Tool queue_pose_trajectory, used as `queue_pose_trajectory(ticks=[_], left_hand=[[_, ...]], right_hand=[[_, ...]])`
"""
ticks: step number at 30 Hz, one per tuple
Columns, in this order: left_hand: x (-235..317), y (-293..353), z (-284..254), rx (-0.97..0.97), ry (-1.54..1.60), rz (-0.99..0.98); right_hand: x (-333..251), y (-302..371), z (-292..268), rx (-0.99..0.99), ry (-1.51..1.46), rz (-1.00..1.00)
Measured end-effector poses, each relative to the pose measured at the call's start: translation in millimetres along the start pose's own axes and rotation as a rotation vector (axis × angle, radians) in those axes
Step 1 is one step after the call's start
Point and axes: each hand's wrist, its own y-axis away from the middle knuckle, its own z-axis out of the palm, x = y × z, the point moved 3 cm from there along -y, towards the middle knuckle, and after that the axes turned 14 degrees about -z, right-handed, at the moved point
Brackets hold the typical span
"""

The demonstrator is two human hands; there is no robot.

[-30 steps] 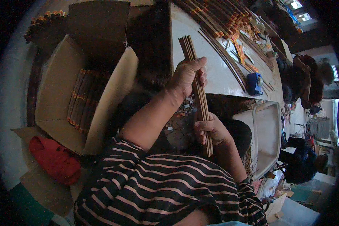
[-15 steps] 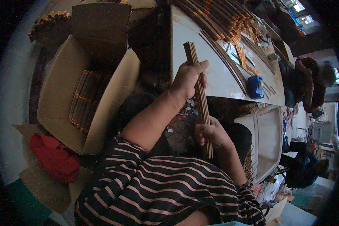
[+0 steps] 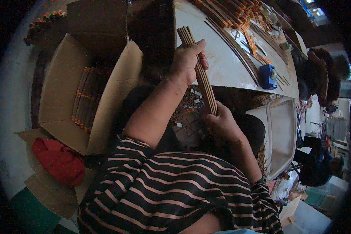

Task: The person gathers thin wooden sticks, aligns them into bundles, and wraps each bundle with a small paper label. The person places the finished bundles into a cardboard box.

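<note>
My left hand (image 3: pixel 187 60) grips the upper part of a bundle of thin brown sticks (image 3: pixel 202 76), near its top end. My right hand (image 3: pixel 221 124) is closed around the same bundle's lower end, close to my lap. The bundle stands nearly upright, tilted slightly left at the top, in front of the edge of a white table (image 3: pixel 222 64). My striped sleeves fill the lower middle of the view.
An open cardboard box (image 3: pixel 62 93) holding banded stick bundles (image 3: pixel 85 99) stands at my left. A red cloth (image 3: pixel 58 160) lies below it. On the table lie more sticks (image 3: pixel 230 15) and a blue tape dispenser (image 3: pixel 268 76). A white plastic chair (image 3: pixel 280 134) and another person (image 3: pixel 319 76) are at right.
Both hands and the stick bundle have shifted slightly to the left and up; the grip on the bundle is unchanged.
</note>
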Motion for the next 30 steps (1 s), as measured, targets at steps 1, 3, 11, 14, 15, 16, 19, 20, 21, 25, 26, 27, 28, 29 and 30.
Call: queue_pose_trajectory(ticks=[1,3,11,14,15,16,19,20,21,25,26,27,28,29,30], left_hand=[[-1,0,1,-0.076,0.05,-0.038],[-3,2,4,-0.206,0.132,-0.111],[-9,2,5,0.07,-0.058,0.0],[-13,9,13,-0.192,0.06,-0.143],[-16,13,18,-0.306,0.117,-0.22],[-17,12,16,-0.264,0.092,-0.194],[-20,6,11,-0.053,0.019,-0.145],[-20,5,11,-0.026,-0.018,-0.102],[-18,5,11,0.001,-0.055,-0.057],[-16,6,10,-0.234,0.096,-0.175],[-14,7,9,-0.254,0.099,-0.166],[-14,8,10,-0.28,0.099,-0.163],[-14,9,12,-0.306,0.1,-0.16],[-14,9,11,-0.216,0.067,-0.142],[-14,8,10,-0.125,0.033,-0.126]], right_hand=[[-8,3,1,-0.041,-0.091,0.071],[-16,8,1,-0.126,-0.24,0.179],[3,-7,-5,0.066,0.328,-0.108],[-22,1,-3,-0.13,-0.127,0.215],[-22,2,-5,-0.148,-0.175,0.224],[-22,2,-7,-0.166,-0.223,0.232],[-21,-2,-1,-0.042,-0.102,0.126],[-20,-4,1,0.03,-0.017,0.069],[-16,-6,0,0.054,0.033,0.028],[-18,-5,-3,-0.097,-0.177,0.124],[-24,-1,-3,-0.196,-0.33,0.214],[-23,0,-3,-0.183,-0.317,0.21],[-21,0,-3,-0.17,-0.305,0.206],[-19,0,-2,-0.158,-0.292,0.202],[-16,-2,-1,-0.101,-0.207,0.15]])
